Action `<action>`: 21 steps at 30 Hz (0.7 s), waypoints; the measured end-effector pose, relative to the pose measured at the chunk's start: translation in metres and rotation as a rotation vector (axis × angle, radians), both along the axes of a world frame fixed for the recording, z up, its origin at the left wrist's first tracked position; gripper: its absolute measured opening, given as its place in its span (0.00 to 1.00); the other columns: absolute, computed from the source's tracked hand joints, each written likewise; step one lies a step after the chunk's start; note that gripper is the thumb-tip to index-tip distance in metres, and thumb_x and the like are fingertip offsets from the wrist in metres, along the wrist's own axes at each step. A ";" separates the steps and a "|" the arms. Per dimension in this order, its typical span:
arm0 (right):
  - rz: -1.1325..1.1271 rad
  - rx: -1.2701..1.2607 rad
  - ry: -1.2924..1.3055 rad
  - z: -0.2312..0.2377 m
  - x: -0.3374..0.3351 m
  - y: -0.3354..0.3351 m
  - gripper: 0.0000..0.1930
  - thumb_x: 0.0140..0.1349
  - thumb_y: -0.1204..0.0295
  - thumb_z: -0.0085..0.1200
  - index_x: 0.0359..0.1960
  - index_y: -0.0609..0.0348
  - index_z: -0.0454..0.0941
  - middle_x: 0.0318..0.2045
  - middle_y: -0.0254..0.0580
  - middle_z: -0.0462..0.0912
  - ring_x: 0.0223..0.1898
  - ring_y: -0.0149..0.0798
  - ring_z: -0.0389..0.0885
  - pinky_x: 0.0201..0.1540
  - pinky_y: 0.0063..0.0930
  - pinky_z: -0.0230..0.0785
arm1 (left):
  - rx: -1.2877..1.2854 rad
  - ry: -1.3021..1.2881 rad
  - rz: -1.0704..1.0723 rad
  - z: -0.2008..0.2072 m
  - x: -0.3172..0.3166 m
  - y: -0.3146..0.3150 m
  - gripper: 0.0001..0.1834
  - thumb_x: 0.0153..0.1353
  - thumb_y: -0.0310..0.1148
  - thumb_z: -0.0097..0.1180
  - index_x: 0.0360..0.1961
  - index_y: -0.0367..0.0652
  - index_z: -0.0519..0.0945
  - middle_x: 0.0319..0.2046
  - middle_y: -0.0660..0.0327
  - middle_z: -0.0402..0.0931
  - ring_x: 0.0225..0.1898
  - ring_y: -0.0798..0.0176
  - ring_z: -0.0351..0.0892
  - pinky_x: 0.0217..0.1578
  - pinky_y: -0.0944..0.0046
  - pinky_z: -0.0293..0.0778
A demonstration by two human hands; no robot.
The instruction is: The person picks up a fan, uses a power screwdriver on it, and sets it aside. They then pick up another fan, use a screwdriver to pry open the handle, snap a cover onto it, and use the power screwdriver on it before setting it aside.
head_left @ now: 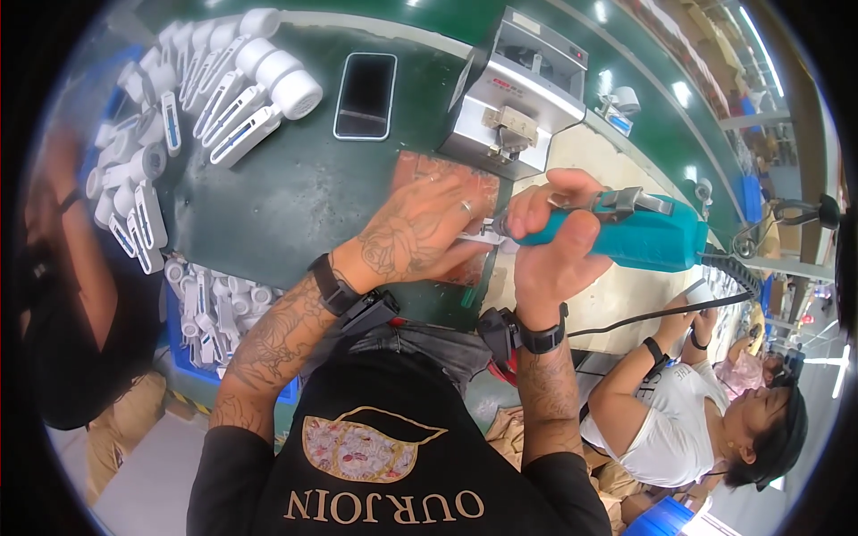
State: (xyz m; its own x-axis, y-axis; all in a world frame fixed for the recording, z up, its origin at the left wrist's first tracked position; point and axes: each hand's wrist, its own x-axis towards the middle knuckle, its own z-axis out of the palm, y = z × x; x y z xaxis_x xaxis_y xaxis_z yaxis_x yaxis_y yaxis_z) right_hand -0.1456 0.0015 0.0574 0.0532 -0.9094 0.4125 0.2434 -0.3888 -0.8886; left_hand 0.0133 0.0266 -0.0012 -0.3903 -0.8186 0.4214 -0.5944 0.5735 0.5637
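Note:
My right hand (559, 246) is wrapped round a teal electric screwdriver (657, 237), which lies almost level with its tip pointing left. The tip meets a small white plastic part (487, 236) at the right edge of a reddish-brown mat (409, 167). My left hand (420, 223) lies over the mat, its fingers closed on the white part from the left. Those fingers hide most of the part, so its full shape cannot be made out. No screw can be seen at the tip.
A silver box-shaped machine (514, 98) stands just beyond my hands, with a phone (366, 96) to its left. White plastic devices (268, 76) are lined up at far left; more fill a blue bin (183, 353). A black cable (661, 313) trails right. Co-workers sit on both sides.

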 end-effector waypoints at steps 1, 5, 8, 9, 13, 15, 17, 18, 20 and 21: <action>0.016 -0.014 -0.002 0.000 -0.001 0.000 0.35 0.65 0.43 0.59 0.48 0.71 0.72 0.21 0.37 0.71 0.21 0.33 0.71 0.27 0.30 0.67 | 0.001 0.009 0.010 0.001 0.000 0.000 0.28 0.53 0.38 0.69 0.53 0.39 0.75 0.47 0.52 0.78 0.55 0.45 0.75 0.55 0.48 0.71; 0.027 0.005 0.012 0.001 -0.002 0.001 0.36 0.65 0.42 0.59 0.49 0.71 0.72 0.21 0.37 0.71 0.22 0.33 0.72 0.28 0.30 0.67 | 0.033 0.045 0.025 0.002 -0.001 0.001 0.27 0.53 0.38 0.69 0.53 0.40 0.76 0.50 0.52 0.77 0.56 0.44 0.75 0.57 0.48 0.71; 0.003 -0.010 0.028 0.000 -0.002 0.001 0.36 0.65 0.42 0.59 0.50 0.72 0.72 0.21 0.37 0.71 0.22 0.33 0.72 0.28 0.31 0.67 | 0.018 0.067 0.054 0.005 -0.003 0.000 0.24 0.53 0.37 0.69 0.50 0.41 0.79 0.50 0.53 0.78 0.56 0.45 0.75 0.57 0.47 0.71; 0.010 0.002 0.028 0.001 -0.002 0.000 0.37 0.65 0.41 0.58 0.50 0.72 0.72 0.21 0.37 0.71 0.22 0.33 0.72 0.28 0.31 0.67 | 0.016 0.067 0.052 0.003 -0.005 0.000 0.24 0.53 0.37 0.69 0.50 0.41 0.79 0.50 0.53 0.78 0.56 0.45 0.75 0.57 0.47 0.71; -0.017 -0.004 -0.009 0.009 -0.006 -0.004 0.34 0.66 0.41 0.56 0.47 0.68 0.73 0.22 0.37 0.71 0.23 0.34 0.72 0.29 0.30 0.67 | -0.066 0.108 0.083 -0.001 -0.006 -0.004 0.19 0.53 0.38 0.69 0.45 0.43 0.82 0.48 0.55 0.80 0.55 0.46 0.75 0.56 0.49 0.71; -0.028 -0.032 -0.045 0.018 -0.012 -0.014 0.32 0.67 0.41 0.55 0.45 0.66 0.72 0.22 0.37 0.71 0.23 0.34 0.72 0.29 0.30 0.67 | -0.098 0.127 0.091 0.007 -0.001 -0.008 0.19 0.54 0.39 0.68 0.45 0.43 0.83 0.48 0.56 0.81 0.54 0.47 0.75 0.54 0.50 0.71; -0.060 -0.010 -0.118 0.028 -0.011 -0.030 0.26 0.72 0.46 0.51 0.39 0.61 0.72 0.22 0.37 0.70 0.23 0.36 0.72 0.28 0.30 0.67 | 0.216 0.070 -0.002 0.017 0.010 -0.017 0.20 0.58 0.44 0.67 0.49 0.48 0.84 0.47 0.58 0.80 0.52 0.51 0.74 0.54 0.50 0.70; -0.057 -0.016 -0.119 0.031 -0.006 -0.037 0.26 0.72 0.46 0.51 0.39 0.61 0.72 0.22 0.37 0.70 0.23 0.36 0.72 0.28 0.30 0.67 | 0.210 0.070 0.001 0.018 0.010 -0.018 0.20 0.58 0.44 0.67 0.49 0.48 0.84 0.47 0.58 0.80 0.52 0.51 0.74 0.54 0.50 0.70; -0.158 0.062 0.045 0.035 0.005 -0.052 0.23 0.76 0.50 0.47 0.40 0.63 0.73 0.22 0.37 0.71 0.24 0.35 0.73 0.28 0.30 0.66 | 0.118 -0.100 0.042 0.018 0.010 -0.018 0.21 0.60 0.47 0.65 0.50 0.49 0.84 0.49 0.60 0.78 0.51 0.53 0.73 0.53 0.52 0.68; -0.171 0.006 0.087 0.033 0.010 -0.060 0.22 0.76 0.54 0.48 0.40 0.65 0.74 0.22 0.37 0.72 0.25 0.34 0.74 0.27 0.28 0.66 | 0.112 -0.099 0.046 0.015 0.011 -0.018 0.21 0.60 0.47 0.65 0.50 0.49 0.84 0.49 0.60 0.78 0.51 0.53 0.73 0.53 0.52 0.68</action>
